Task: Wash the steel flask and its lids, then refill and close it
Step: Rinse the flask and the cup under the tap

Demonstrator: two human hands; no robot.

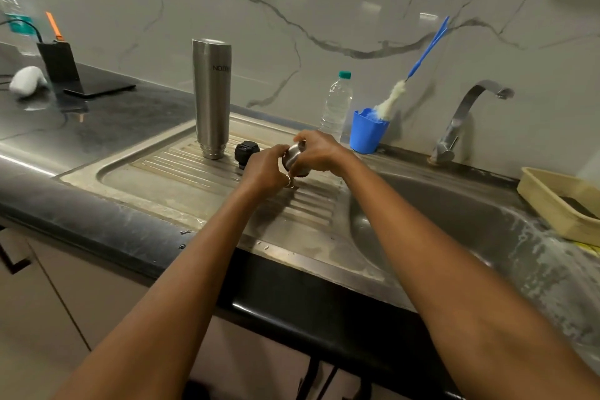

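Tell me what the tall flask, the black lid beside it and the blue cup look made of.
Tall flask: brushed steel, by its grey satin sheen. Black lid: probably moulded plastic, matt and dark; too small to be sure. Blue cup: likely plastic, evenly coloured, dull gloss.

Dim, even light; wall glare, blurred, bowed edges.

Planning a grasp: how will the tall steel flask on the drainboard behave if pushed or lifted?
Likely tippy: the flask is tall and stands inverted on its narrow neck on the ribbed drainboard. Probably slippery, given the smooth polished wall. Rigid, and likely light since its mouth faces down.
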